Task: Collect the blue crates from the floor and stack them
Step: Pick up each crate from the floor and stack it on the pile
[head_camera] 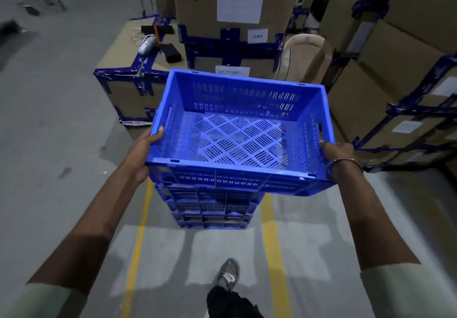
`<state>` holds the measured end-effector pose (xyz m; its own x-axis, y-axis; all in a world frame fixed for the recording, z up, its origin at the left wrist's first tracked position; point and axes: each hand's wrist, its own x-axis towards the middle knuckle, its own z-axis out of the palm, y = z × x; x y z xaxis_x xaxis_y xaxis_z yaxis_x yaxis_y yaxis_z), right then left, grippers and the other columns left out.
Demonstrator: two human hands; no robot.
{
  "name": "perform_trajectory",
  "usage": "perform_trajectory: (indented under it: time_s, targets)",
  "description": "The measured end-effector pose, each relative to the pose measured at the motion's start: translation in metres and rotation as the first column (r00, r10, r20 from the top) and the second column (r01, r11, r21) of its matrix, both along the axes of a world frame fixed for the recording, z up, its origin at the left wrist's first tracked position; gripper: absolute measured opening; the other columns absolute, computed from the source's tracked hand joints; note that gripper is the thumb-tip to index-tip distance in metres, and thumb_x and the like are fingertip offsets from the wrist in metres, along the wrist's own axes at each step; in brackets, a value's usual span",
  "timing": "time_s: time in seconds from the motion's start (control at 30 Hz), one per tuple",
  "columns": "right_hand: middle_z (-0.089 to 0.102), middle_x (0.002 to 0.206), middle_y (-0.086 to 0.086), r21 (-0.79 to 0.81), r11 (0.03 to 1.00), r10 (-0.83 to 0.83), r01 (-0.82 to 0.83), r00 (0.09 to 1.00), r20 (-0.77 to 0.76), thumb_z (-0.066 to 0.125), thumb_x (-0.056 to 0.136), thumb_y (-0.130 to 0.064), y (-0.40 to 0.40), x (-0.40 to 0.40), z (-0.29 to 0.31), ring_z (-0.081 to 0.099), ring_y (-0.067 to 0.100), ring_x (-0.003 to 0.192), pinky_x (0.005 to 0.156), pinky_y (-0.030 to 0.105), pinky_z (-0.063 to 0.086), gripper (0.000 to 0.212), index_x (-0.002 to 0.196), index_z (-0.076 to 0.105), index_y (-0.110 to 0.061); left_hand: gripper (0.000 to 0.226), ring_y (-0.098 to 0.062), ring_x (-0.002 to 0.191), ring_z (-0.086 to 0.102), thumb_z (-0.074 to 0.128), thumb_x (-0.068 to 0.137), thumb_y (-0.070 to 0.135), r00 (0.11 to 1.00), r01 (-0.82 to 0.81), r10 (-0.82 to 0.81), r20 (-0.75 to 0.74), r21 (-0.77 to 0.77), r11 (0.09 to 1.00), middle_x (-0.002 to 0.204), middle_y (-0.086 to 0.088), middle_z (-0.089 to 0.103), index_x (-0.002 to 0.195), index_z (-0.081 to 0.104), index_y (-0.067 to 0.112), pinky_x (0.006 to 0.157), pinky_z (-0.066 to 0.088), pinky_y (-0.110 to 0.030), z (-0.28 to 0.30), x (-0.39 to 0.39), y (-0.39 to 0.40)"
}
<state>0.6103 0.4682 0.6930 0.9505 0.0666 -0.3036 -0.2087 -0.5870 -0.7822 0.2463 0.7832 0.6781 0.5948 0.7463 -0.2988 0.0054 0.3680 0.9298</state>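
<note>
I hold an empty blue slotted crate (238,110) at its two short sides, over a stack of blue crates (212,209) that stands on the floor. My left hand (142,152) grips the crate's left wall, thumb over the rim. My right hand (338,155), with a metal bangle on its wrist, grips the right wall by the handle slot. The held crate sits skewed, shifted to the right of the stack below, and I cannot tell whether it touches the stack's top.
Taped cardboard boxes (237,3) rise behind the stack and along the right (395,53). A low box (128,87) at the left carries small devices. A beige plastic chair (306,55) stands behind. Yellow floor lines (138,238) run toward me; my shoe (228,274) is below.
</note>
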Motion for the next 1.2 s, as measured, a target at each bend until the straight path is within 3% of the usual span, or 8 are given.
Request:
perform_trajectory:
  time_s: [0.07, 0.17, 0.4, 0.6, 0.73, 0.9, 1.0, 1.2]
  targets:
    - [0.066, 0.097, 0.013, -0.021, 0.999, 0.025, -0.025, 1.000, 0.004, 0.076, 0.080, -0.037, 0.024, 0.013, 0.010, 0.064, 0.030, 0.084, 0.072, 0.036, 0.045, 0.049, 0.110, 0.069, 0.002, 0.038, -0.032, 0.114, 0.073, 0.067, 0.099, 0.043, 0.999, 0.023, -0.024, -0.028, -0.017, 1.000, 0.131, -0.001, 0.073, 0.136, 0.066, 0.035, 0.093, 0.058, -0.053, 0.006, 0.014, 0.025]
    - [0.069, 0.101, 0.014, -0.076, 0.995, 0.069, -0.067, 0.997, 0.026, 0.076, 0.076, -0.042, 0.053, 0.034, 0.016, 0.067, 0.033, 0.090, 0.076, 0.040, 0.051, 0.055, 0.110, 0.070, 0.000, 0.044, -0.036, 0.117, 0.071, 0.069, 0.096, 0.048, 0.997, 0.039, -0.042, -0.058, -0.048, 0.998, 0.135, -0.005, 0.071, 0.138, 0.065, 0.034, 0.095, 0.057, -0.057, 0.009, 0.029, 0.056]
    - [0.070, 0.109, 0.021, -0.153, 0.985, 0.089, -0.081, 0.995, 0.045, 0.075, 0.079, -0.044, 0.093, 0.058, 0.015, 0.068, 0.039, 0.098, 0.087, 0.048, 0.056, 0.054, 0.109, 0.070, 0.001, 0.050, -0.043, 0.128, 0.062, 0.068, 0.098, 0.044, 0.992, 0.123, -0.119, 0.036, -0.133, 0.983, 0.146, -0.013, 0.062, 0.145, 0.060, 0.028, 0.104, 0.050, -0.065, -0.006, 0.044, 0.103]
    - [0.060, 0.102, 0.017, -0.211, 0.970, 0.132, -0.120, 0.990, 0.045, 0.070, 0.087, -0.041, 0.119, 0.052, 0.022, 0.064, 0.041, 0.106, 0.084, 0.044, 0.049, 0.050, 0.115, 0.066, 0.000, 0.041, -0.038, 0.120, 0.068, 0.065, 0.101, 0.037, 0.998, 0.061, -0.060, 0.014, -0.136, 0.989, 0.137, -0.010, 0.069, 0.140, 0.064, 0.026, 0.086, 0.061, -0.053, 0.006, 0.044, 0.117]
    - [0.064, 0.124, 0.022, -0.228, 0.963, 0.164, -0.147, 0.985, 0.058, 0.067, 0.090, -0.040, 0.139, 0.039, 0.029, 0.062, 0.041, 0.112, 0.091, 0.044, 0.048, 0.051, 0.123, 0.064, -0.001, 0.041, -0.031, 0.104, 0.076, 0.063, 0.102, 0.035, 0.999, 0.031, -0.027, 0.026, -0.152, 0.988, 0.129, -0.007, 0.074, 0.142, 0.062, 0.024, 0.071, 0.064, -0.044, 0.018, 0.035, 0.124]
    - [0.061, 0.128, 0.023, -0.284, 0.941, 0.209, -0.185, 0.976, 0.056, 0.062, 0.091, -0.044, 0.148, 0.024, 0.029, 0.061, 0.042, 0.113, 0.094, 0.045, 0.048, 0.056, 0.127, 0.060, -0.001, 0.040, -0.027, 0.100, 0.078, 0.063, 0.103, 0.035, 0.998, 0.036, -0.027, 0.050, -0.184, 0.982, 0.129, -0.005, 0.074, 0.142, 0.062, 0.027, 0.071, 0.064, -0.041, 0.016, 0.016, 0.135]
    - [0.063, 0.123, 0.022, -0.272, 0.933, 0.240, -0.233, 0.971, -0.011, 0.059, 0.092, -0.050, 0.148, 0.020, 0.023, 0.063, 0.041, 0.107, 0.086, 0.044, 0.049, 0.058, 0.123, 0.061, -0.001, 0.042, -0.026, 0.100, 0.078, 0.064, 0.102, 0.033, 0.998, 0.033, -0.022, 0.060, -0.192, 0.981, 0.130, -0.005, 0.074, 0.143, 0.062, 0.025, 0.072, 0.064, -0.040, 0.013, 0.006, 0.141]
    - [0.063, 0.124, 0.023, -0.307, 0.914, 0.282, -0.266, 0.959, 0.007, 0.056, 0.093, -0.052, 0.155, 0.015, 0.017, 0.064, 0.041, 0.106, 0.085, 0.042, 0.049, 0.060, 0.124, 0.060, -0.001, 0.044, -0.034, 0.118, 0.071, 0.066, 0.100, 0.036, 0.998, 0.036, -0.025, 0.064, -0.183, 0.982, 0.136, -0.007, 0.071, 0.143, 0.062, 0.027, 0.086, 0.061, -0.048, -0.001, -0.005, 0.148]
